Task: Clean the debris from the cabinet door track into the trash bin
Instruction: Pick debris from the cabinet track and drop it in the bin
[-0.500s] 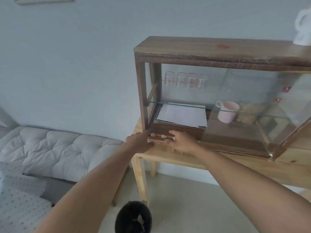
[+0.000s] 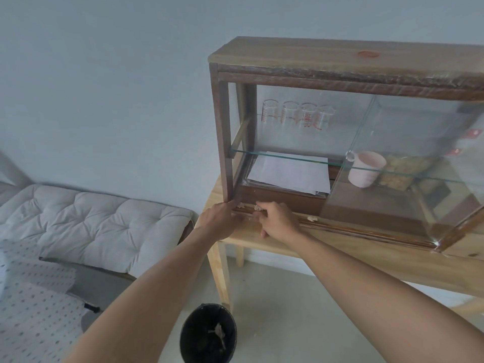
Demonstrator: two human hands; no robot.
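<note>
A glass-fronted wooden cabinet (image 2: 222, 132) stands on a light wooden table (image 2: 366, 255). Its door track (image 2: 353, 229) runs along the bottom front edge. Pale debris pieces lie in the track: one (image 2: 240, 205) by the left corner post and another (image 2: 312, 219) further right. My right hand (image 2: 279, 222) rests on the track, thumb and fingertips pinched on a third debris piece (image 2: 258, 207). My left hand (image 2: 218, 221) lies against the cabinet's bottom-left corner, its fingertips hidden. The black trash bin (image 2: 188, 336) stands on the floor below, with some scraps inside.
The sliding glass door (image 2: 392, 163) covers the cabinet's right part. Inside are glass beakers (image 2: 296, 113), a stack of papers (image 2: 290, 174) and a pink mug (image 2: 366, 169). A quilted white cushion (image 2: 91, 226) and a dotted cloth (image 2: 34, 310) lie to the left.
My right hand's fingertips have closed onto the debris piece in the track. My left hand has stayed at the cabinet corner. The view has shifted slightly.
</note>
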